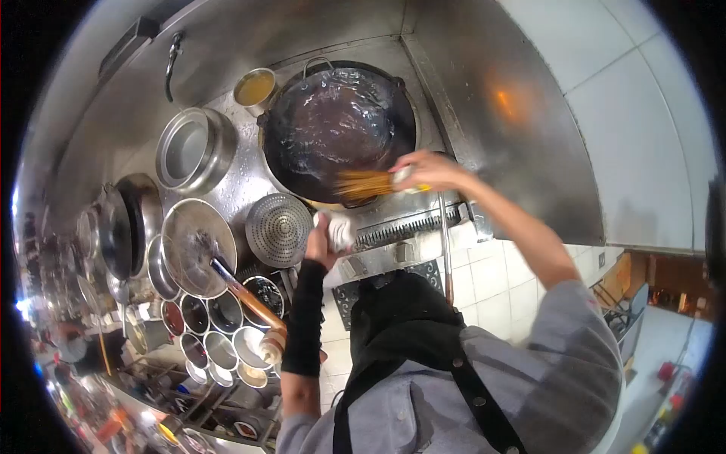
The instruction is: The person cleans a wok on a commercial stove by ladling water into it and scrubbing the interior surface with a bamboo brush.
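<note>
A large dark wok [283,155] with swirling, rippling water in it sits on the stove. My right hand [432,169] is closed around the handle end of a bamboo wok brush [364,184], and its tan bristles reach over the near right part of the wok. A white folded cloth [342,230] is gripped in my left hand [321,237], close to the wok's near rim. Just left of that hand lies a round perforated strainer [278,230]. The black sleeve on my left forearm passes beside a ladle's wooden handle [253,303].
A small pot of yellowish liquid [255,89] stands behind the wok's left side. Nested metal pots [185,147] and a wide strainer [198,246] are to the left. Several seasoning containers [221,349] sit below them. A steel wall [514,113] bounds the right side.
</note>
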### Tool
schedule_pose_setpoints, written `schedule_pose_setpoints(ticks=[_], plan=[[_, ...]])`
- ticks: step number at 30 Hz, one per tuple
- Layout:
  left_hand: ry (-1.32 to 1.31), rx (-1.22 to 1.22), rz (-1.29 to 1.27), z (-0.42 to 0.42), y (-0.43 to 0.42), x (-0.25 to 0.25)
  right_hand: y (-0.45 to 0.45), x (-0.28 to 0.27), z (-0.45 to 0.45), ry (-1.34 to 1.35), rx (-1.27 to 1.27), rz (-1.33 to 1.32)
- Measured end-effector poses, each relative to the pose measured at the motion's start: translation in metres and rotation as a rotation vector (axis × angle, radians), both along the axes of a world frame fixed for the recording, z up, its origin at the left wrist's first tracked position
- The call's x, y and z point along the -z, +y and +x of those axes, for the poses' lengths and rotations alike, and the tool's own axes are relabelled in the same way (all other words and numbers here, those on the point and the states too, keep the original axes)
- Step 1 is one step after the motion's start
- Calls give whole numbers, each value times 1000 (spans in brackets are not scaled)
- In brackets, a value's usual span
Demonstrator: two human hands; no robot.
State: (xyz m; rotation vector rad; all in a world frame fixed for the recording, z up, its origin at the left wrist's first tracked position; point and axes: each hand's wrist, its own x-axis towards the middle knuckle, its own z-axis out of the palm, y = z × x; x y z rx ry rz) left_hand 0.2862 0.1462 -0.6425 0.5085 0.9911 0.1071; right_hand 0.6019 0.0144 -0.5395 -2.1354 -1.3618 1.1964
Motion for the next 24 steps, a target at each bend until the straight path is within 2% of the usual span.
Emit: schedule_pose_setpoints(ticks=[1,3,5,6,9,11,12,13,14,15,16,17,19,20,21,23,24], plan=[[4,28,-23,17,3,-10,-22,-2,30,-14,4,33],[-10,100,-36,48,4,-23,-50,-45,60,-382,34,115],[-5,197,-83,72,8,-16,-51,-34,51,-829,124,201],[88,248,-95,83,11,0,-52,-29,45,-1053,175,242],[-83,80,-289,86,14,53,-62,-60,-3,-769,347,426],[-196,267,243,80,13,76,-75,-46,-36,-504,263,451],[-208,313,513,77,12,87,-81,-21,-39,-431,185,449],[-133,460,792,72,10,76,-86,-4,-40,-361,104,446],[-29,586,1075,68,8,65,-90,-6,-44,-474,145,368],[173,782,1568,60,-1,31,-92,-10,-51,-584,190,289],[268,772,1624,51,-6,24,-92,-15,-53,-692,234,209],[366,761,1672,42,-12,14,-92,-22,-53,-705,346,306],[411,810,1522,30,-15,-5,-100,-45,-56,-712,576,484],[319,629,1296,23,-19,-1,-103,-70,-62,-634,643,431],[229,453,1069,17,-22,7,-107,-68,-65,-530,670,540],[159,-42,216,15,-15,13,-114,-65,-72,-326,715,760],[217,126,621,6,-20,19,-117,-67,-77,-162,768,716]])
